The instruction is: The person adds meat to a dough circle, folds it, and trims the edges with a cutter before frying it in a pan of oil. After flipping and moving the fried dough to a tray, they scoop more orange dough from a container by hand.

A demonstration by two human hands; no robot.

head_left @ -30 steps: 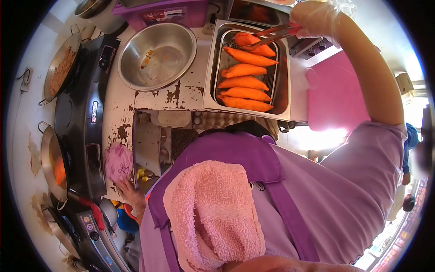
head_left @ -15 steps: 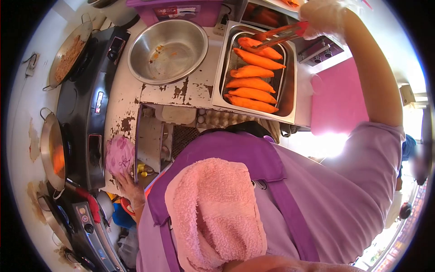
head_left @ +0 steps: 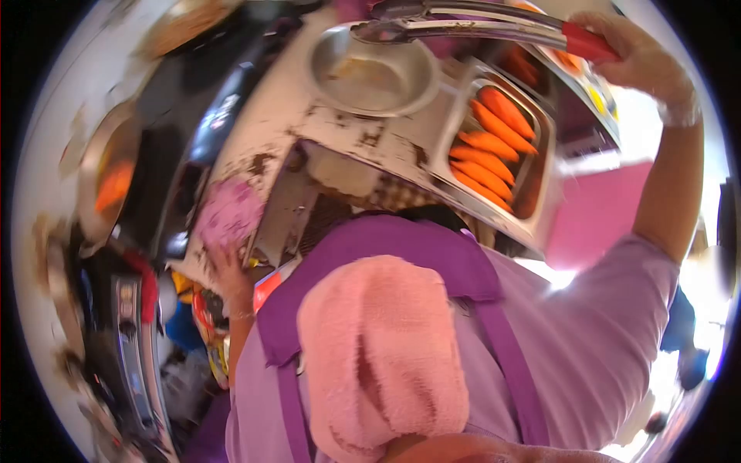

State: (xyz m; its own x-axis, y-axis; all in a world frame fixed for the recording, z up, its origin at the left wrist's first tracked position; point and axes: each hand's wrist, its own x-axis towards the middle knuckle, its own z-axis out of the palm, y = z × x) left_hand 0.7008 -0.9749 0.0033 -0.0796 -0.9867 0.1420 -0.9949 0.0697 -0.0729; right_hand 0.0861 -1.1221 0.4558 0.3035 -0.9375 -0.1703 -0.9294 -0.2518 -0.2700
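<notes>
My right hand (head_left: 644,65), in a clear plastic glove, grips metal tongs (head_left: 478,19) by their red handle. The tongs reach left, high over the steel bowl (head_left: 374,73), and nothing shows between their tips. Below them stands a steel tray (head_left: 544,177) with a rack and several long orange fried pieces (head_left: 494,143) lying side by side. Fingers stretched out, my left hand (head_left: 229,270) rests at the counter's edge, against a pink patterned cloth bundle (head_left: 229,212).
Along the left wall runs a black stove (head_left: 174,147). On it, a pan (head_left: 96,185) holds an orange piece, and another pan (head_left: 185,27) sits farther back. A pink panel (head_left: 602,212) lies right of the tray. Below the worn counter (head_left: 332,127) is an open shelf.
The tongs have left the orange pieces in the tray and now point left above the bowl. My view has tilted and blurred. My left hand stays by the pink bundle.
</notes>
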